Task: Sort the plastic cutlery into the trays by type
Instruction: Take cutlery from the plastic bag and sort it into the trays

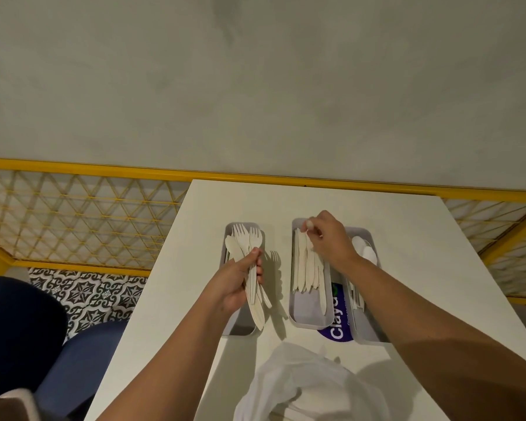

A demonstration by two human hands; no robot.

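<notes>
One bag nearest on desk, may catch the forearms | left hand grips cutlery bunch above left tray, probably as stock for sorting | right hand pinches one of the knives at far end of middle tray | spoons in right tray, partly behind arm | yellow rail beyond
</notes>
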